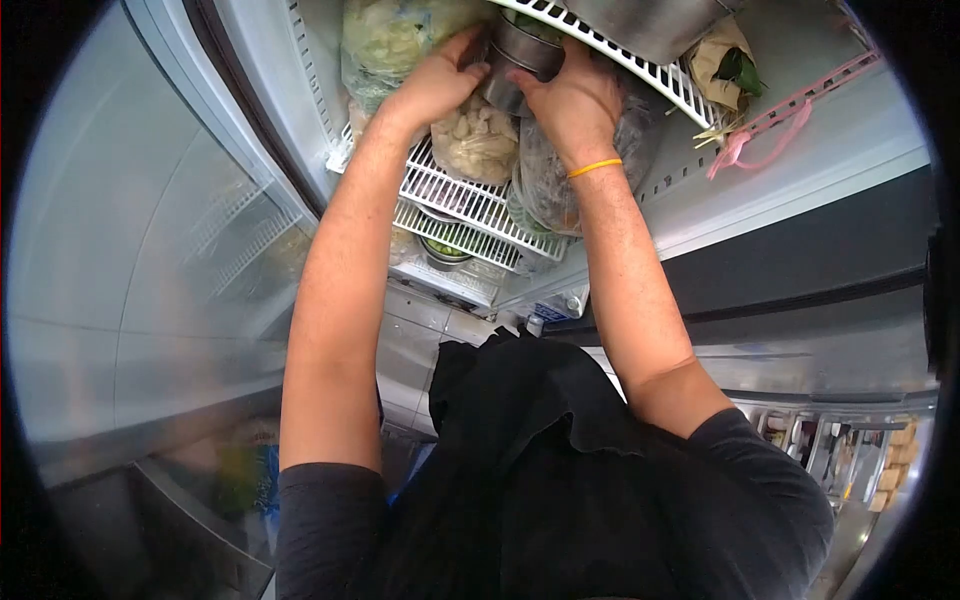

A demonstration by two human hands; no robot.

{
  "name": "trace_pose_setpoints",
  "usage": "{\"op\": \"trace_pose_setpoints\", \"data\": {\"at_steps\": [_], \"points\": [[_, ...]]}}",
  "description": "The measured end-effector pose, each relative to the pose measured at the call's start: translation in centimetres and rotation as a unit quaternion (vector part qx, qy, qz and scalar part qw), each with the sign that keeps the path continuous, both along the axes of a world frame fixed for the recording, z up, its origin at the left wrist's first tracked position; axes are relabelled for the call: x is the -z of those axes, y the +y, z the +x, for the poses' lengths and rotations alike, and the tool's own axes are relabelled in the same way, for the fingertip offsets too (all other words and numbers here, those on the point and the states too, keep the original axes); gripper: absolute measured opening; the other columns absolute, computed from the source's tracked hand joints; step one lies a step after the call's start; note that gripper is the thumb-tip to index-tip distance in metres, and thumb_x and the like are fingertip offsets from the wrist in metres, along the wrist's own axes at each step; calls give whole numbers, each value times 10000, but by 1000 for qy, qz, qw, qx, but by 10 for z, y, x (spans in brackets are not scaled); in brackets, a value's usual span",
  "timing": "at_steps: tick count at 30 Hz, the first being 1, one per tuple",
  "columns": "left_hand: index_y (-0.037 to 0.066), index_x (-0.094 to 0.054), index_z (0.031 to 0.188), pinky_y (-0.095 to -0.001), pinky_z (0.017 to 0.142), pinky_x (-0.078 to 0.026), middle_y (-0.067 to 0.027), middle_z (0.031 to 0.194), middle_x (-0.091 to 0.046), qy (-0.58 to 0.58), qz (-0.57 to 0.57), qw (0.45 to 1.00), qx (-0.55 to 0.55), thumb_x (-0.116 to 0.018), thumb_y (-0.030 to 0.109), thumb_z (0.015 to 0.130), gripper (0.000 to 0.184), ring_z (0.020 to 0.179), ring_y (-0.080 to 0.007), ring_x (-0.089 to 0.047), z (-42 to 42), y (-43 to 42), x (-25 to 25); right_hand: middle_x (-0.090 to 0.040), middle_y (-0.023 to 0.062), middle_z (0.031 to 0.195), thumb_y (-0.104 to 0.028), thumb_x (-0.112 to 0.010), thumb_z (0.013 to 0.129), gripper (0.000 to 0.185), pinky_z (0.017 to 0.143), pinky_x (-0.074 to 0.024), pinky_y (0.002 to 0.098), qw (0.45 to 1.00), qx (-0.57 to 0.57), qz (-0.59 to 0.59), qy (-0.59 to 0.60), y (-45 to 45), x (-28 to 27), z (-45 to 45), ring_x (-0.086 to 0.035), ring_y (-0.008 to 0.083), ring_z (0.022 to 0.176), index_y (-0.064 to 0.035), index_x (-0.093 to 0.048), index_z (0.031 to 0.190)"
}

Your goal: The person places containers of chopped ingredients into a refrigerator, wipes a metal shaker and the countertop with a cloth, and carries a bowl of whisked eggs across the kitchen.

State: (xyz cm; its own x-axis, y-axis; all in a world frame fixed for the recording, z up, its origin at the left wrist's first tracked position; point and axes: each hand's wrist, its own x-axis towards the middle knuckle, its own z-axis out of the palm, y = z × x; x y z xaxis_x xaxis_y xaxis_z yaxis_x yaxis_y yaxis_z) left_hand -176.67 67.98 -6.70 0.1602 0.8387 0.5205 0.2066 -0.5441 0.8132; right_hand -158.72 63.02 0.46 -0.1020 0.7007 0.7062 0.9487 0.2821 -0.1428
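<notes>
Inside an open fridge, a round metal container (527, 48) sits between my hands, with a bit of green visible at its top. My left hand (440, 86) curls against its left side, fingertips partly hidden behind it. On the other side my right hand (578, 108) grips the container, thumb on its front. A yellow band circles my right wrist. Just left of the container is a clear bag of pale green vegetables (400, 40). Below it hangs a bag of pale lumpy food (475, 143). Under my right hand lies a cloudy plastic bag (548, 180), its contents unclear.
White wire shelves (465, 197) cross the fridge, one slanting close above my right hand. A large metal pot (650, 25) and brown paper with leaves (722, 65) occupy the upper shelf. A bowl of green pieces (445, 248) stands lower down. The glass door (150, 230) is at left.
</notes>
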Motion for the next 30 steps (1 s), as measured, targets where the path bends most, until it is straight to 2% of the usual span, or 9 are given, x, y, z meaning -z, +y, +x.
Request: {"op": "trace_pose_setpoints", "data": {"at_steps": [2,6,12,16,19,22,23,26,30], "points": [[4,-411,1508,-365,1136,-402,-210,1466,-551,60,60,992,-95,-641,99,915,643,1373,-305,-515,-6,15,-11,-704,178,1158,-401,-870,723,653,1022,-445,517,1000,0,-8,3,-3,-2,-2,-647,411,1106,-120,-651,1270],[18,-417,1490,-393,1108,-441,-232,1409,-578,149,10,985,-87,-710,102,819,737,1335,-346,-538,-11,22,-27,-731,179,1087,-441,-863,737,609,925,-532,480,995,-24,89,-27,5,4,0,-671,403,1053,-116,-675,1216],[99,-421,1514,-402,1164,-410,-193,1568,-413,283,167,924,-195,-754,120,781,805,1434,-344,-424,-6,23,-19,-728,186,1105,-466,-836,761,605,920,-536,467,1000,3,10,13,6,-3,-7,-686,393,1032,-102,-681,1218],[138,-416,1525,-408,1197,-376,-146,1626,-326,369,88,891,-251,-710,130,850,737,1469,-316,-377,0,24,-22,-718,188,1154,-509,-817,768,680,933,-534,465,1000,13,21,-1,21,-3,-4,-676,397,1069,-93,-652,1280],[138,-397,1537,-406,1199,-374,-133,1632,-317,328,68,908,-254,-672,115,867,725,1467,-327,-376,4,43,-17,-701,179,1208,-524,-803,780,688,961,-522,469,998,49,23,-12,25,-5,-6,-660,390,1120,-111,-642,1306],[106,-420,1526,-382,1193,-355,-121,1596,-397,383,145,863,-295,-467,142,962,568,1475,-297,-362,10,104,19,-672,165,1282,-533,-784,801,678,1005,-490,484,995,80,21,-55,38,-4,-3,-633,373,1187,-122,-635,1320],[50,-352,1561,-359,1246,-277,-121,1627,-352,424,141,847,-288,-591,126,881,725,1536,-302,-249,12,102,22,-659,159,1309,-532,-775,813,673,1028,-469,490,995,85,-2,-57,38,-4,-4,-618,365,1215,-115,-631,1321],[137,-395,1540,-421,1180,-394,-127,1626,-325,378,168,855,-313,-677,120,855,741,1454,-356,-382,20,58,11,-639,150,1346,-509,-769,825,662,1065,-437,500,995,60,-1,-76,44,5,-1,-591,358,1257,-130,-616,1345],[59,-447,1490,-427,1135,-433,-149,1601,-355,298,150,915,-228,-712,132,818,726,1389,-355,-465,20,7,5,-644,167,1306,-477,-758,846,588,1028,-447,525,992,63,-3,-109,36,6,-1,-586,375,1233,-148,-613,1312]]}}
